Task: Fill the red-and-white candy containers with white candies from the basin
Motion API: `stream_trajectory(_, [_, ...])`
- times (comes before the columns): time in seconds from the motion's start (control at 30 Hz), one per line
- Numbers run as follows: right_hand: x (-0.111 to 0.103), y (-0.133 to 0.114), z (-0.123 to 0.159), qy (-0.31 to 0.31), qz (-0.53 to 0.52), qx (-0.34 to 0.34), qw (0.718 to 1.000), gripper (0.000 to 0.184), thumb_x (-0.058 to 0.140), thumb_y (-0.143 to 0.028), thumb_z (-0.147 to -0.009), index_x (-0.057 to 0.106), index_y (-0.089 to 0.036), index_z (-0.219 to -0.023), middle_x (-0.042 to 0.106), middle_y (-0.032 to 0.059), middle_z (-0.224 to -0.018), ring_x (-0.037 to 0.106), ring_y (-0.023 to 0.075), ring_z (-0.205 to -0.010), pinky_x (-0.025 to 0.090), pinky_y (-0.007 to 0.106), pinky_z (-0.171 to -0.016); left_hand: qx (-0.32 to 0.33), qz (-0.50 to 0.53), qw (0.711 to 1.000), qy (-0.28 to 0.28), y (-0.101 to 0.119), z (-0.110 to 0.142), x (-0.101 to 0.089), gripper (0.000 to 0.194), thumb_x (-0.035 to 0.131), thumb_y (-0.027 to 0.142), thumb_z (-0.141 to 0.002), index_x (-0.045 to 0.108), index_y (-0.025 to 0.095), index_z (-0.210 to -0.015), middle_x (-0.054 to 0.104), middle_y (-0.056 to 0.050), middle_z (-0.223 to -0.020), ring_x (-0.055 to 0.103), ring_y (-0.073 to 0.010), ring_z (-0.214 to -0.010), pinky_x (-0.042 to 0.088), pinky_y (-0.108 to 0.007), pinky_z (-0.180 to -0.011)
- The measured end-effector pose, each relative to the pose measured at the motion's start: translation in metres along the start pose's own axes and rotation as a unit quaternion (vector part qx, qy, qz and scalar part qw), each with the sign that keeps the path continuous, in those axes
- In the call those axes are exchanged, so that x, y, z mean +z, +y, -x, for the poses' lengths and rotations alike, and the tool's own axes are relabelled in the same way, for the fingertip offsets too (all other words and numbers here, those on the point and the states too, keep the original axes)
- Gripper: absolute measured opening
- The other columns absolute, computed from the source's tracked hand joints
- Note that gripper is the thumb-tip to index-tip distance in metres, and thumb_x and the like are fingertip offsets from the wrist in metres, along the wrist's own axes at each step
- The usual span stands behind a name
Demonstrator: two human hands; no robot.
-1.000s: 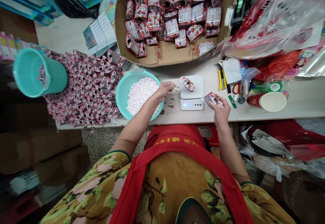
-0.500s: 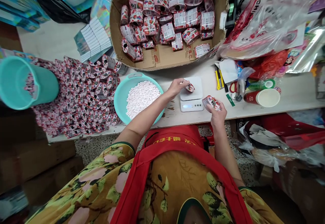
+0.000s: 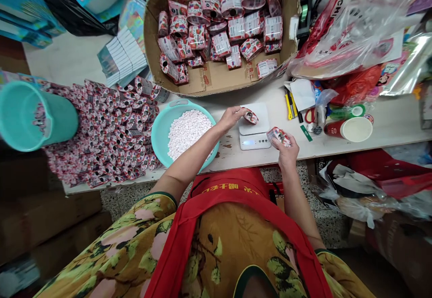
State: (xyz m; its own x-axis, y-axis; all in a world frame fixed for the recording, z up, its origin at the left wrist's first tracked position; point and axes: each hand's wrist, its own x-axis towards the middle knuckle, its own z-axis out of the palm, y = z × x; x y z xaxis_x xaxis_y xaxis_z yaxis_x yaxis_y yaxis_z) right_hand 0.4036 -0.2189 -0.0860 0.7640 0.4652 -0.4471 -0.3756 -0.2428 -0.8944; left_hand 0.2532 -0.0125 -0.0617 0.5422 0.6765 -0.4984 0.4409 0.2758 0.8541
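Note:
My left hand (image 3: pixel 231 119) reaches over the white digital scale (image 3: pixel 254 141), its fingertips pinching the left edge of a small red printed packet (image 3: pixel 251 117). This packet is over the weighing plate; whether it rests on it I cannot tell. My right hand (image 3: pixel 288 152) grips another red-and-white printed packet (image 3: pixel 279 136) just right of the scale's display. Left of the scale is a turquoise basin (image 3: pixel 161 150) with many small, pale pink-white pieces (image 3: pixel 189 131) in it. My left forearm passes over its right side.
A cardboard box (image 3: pixel 199 87) of rounded printed packets stands behind the scale. Many similar packets (image 3: pixel 111 131) cover the table's left, beside a turquoise bucket (image 3: pixel 60 118). A yellow cutter (image 3: pixel 289 104) and a paper cup (image 3: pixel 354 129) lie to the right.
My left hand has shifted slightly left, and the packet at its fingertips shows more of its face. My right hand with its packet has moved slightly left.

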Motion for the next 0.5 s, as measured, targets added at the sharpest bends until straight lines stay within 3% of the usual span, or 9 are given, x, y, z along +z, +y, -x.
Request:
stream_trajectory(0.1, [0.002,0.001,-0.001,-0.003,-0.002,-0.003,1.0,0.066,0.091,-0.031,-0.051,0.072,-0.014,-0.112,0.075,0.0065,-0.104,0.071,0.0216,-0.095,0.056,0.044,-0.098,-0.019,0.015,1.0,-0.006,0.001,-0.005,0.006,0.034,0.049,0.043,-0.096,0.063,0.014,-0.083,0.051,0.001,-0.062,0.045,-0.0113,-0.06,0.039,-0.025,-0.065])
stream_trajectory(0.2, [0.003,0.002,-0.001,-0.004,0.003,0.001,1.0,0.067,0.091,-0.033,-0.051,0.072,-0.015,-0.112,0.075,0.0063,-0.104,0.071,0.0218,-0.095,0.057,0.043,-0.097,0.034,-0.028,0.999,-0.016,0.002,-0.011,0.011,0.029,0.051,0.039,-0.094,0.064,0.014,-0.084,0.064,-0.003,-0.078,0.054,-0.0134,-0.074,0.043,-0.026,-0.073])
stream_trajectory(0.3, [0.002,0.002,0.0,-0.002,0.005,0.005,1.0,0.068,0.091,-0.033,-0.05,0.072,-0.015,-0.112,0.075,0.0065,-0.105,0.071,0.0219,-0.096,0.057,0.042,-0.097,0.054,-0.065,0.996,0.004,0.003,-0.014,0.011,0.025,0.053,0.038,-0.092,0.062,0.016,-0.088,0.067,-0.003,-0.085,0.058,-0.0155,-0.082,0.043,-0.028,-0.079])
stream_trajectory(0.37, [0.001,0.002,0.001,0.002,0.007,0.006,1.0,0.068,0.091,-0.033,-0.05,0.072,-0.015,-0.112,0.076,0.0065,-0.105,0.071,0.0218,-0.096,0.057,0.042,-0.097,0.058,-0.081,0.995,0.019,0.003,-0.015,0.009,0.021,0.057,0.037,-0.089,0.06,0.017,-0.088,0.067,-0.002,-0.085,0.058,-0.0161,-0.083,0.043,-0.028,-0.08])
stream_trajectory(0.5, [0.0,0.002,0.001,0.012,0.004,0.011,1.0,0.068,0.092,-0.034,-0.049,0.072,-0.015,-0.111,0.076,0.0057,-0.102,0.071,0.021,-0.093,0.057,0.041,-0.095,0.059,-0.164,0.985,-0.007,0.002,-0.015,0.008,0.017,0.069,0.033,-0.079,0.06,0.018,-0.084,0.069,-0.002,-0.089,0.058,-0.0185,-0.087,0.042,-0.029,-0.082])
